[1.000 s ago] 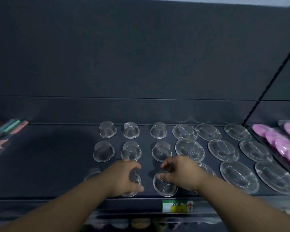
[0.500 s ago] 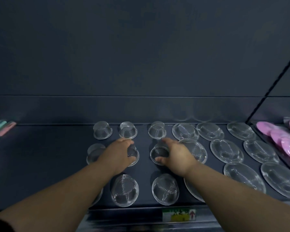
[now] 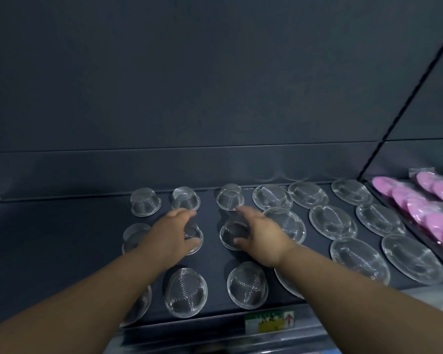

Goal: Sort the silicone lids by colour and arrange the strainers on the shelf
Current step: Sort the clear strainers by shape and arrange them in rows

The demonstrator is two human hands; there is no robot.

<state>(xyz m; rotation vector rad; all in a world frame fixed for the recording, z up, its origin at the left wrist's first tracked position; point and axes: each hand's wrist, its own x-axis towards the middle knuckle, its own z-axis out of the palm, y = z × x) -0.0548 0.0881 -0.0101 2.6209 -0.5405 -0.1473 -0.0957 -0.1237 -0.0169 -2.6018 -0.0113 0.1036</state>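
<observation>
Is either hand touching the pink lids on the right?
No, the left hand and right hand each hold a small strainer in the middle row, apart from the pink lids.

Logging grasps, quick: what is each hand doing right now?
Left hand: holds a mid-row strainer.
Right hand: holds the neighbouring strainer.

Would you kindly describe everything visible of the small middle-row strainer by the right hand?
The middle-row strainer is a small round cup of fine metal-looking mesh with a flat glossy rim, resting on the dark shelf, third from the left in its row, beside the neighbouring strainer that the left hand grips. The right hand spans it, thumb at the near rim, fingers past its far right side; a firm grip cannot be confirmed.
</observation>
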